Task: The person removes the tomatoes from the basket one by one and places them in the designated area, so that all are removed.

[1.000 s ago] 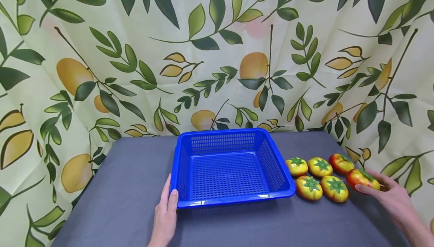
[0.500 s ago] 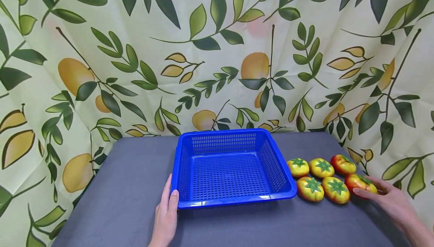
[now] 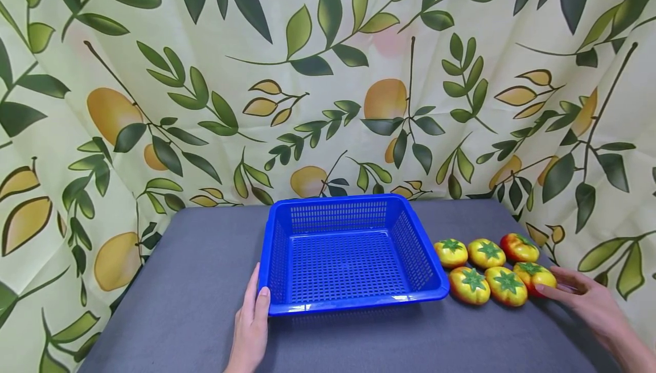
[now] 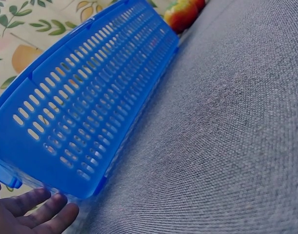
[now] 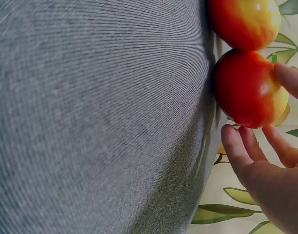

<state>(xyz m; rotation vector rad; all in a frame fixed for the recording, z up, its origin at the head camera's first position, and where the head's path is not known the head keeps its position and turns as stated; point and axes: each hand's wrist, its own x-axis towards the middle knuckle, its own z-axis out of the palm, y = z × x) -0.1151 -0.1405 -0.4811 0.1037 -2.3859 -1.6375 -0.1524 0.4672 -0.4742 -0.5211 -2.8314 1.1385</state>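
A blue plastic basket [image 3: 342, 265] with slotted walls stands on the grey cloth, nothing inside it. My left hand [image 3: 249, 324] holds its near left corner, thumb at the rim and fingers along the outer side; the left wrist view shows fingertips [image 4: 66, 214] by the lower corner. To the basket's right, several red-yellow tomatoes with green star-shaped tops sit in two rows. Around the rightmost front tomato [image 3: 533, 278] are the thumb and fingers of my right hand [image 3: 589, 302]. In the right wrist view that tomato [image 5: 246, 90] touches its neighbour [image 5: 244, 22].
Grey cloth [image 3: 200, 282] covers the table, which ends at a patterned fabric backdrop [image 3: 328, 105] with leaves and orange fruit. The backdrop also runs along both sides. A back-row tomato [image 3: 519, 247] lies close behind the one at my right hand.
My right hand has lowered its tomato to the cloth and brought it left against the front row; its green top now faces more upward. The left hand and basket stay in place.
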